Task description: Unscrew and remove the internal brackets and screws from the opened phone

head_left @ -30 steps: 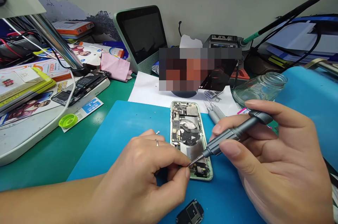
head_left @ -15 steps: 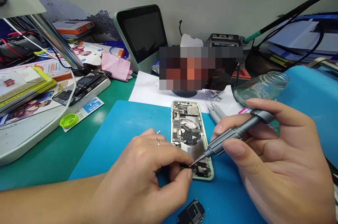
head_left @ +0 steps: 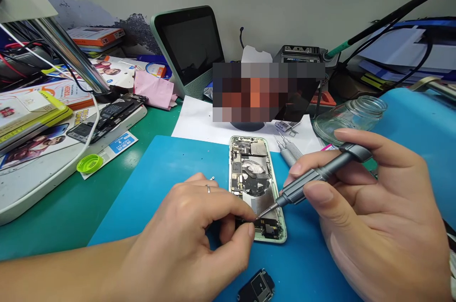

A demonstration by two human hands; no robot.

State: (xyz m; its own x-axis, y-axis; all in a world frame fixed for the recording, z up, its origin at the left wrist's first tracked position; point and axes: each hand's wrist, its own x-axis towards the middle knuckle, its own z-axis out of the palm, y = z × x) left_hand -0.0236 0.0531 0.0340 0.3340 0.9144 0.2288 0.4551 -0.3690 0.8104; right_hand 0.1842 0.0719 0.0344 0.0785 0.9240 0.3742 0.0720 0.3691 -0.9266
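Observation:
An opened smartphone point(head_left: 254, 204) with a pale green frame lies on the blue mat, its circuit board and lower parts bare. My right hand point(head_left: 377, 207) grips a grey precision screwdriver point(head_left: 306, 185) between thumb and fingers, slanting down to the left. Its tip ends beside the index fingertip of my left hand point(head_left: 199, 226), over the phone's lower end. The left thumb and index finger nearly meet there, covering the lower left corner; anything between them is too small to make out. A small black phone module point(head_left: 257, 287) lies on the mat near me.
Behind the phone are tweezers point(head_left: 289, 149), white paper point(head_left: 192, 117) and a glass jar point(head_left: 351, 119). A screen device point(head_left: 188, 45) leans at the back. At left stand a lamp pole point(head_left: 76, 60), a green cap point(head_left: 90, 164) and another opened phone point(head_left: 110, 117).
The screwdriver tip has risen slightly from the phone's lower end. My left fingers stay close to it, with little movement. The whole view has shifted a touch.

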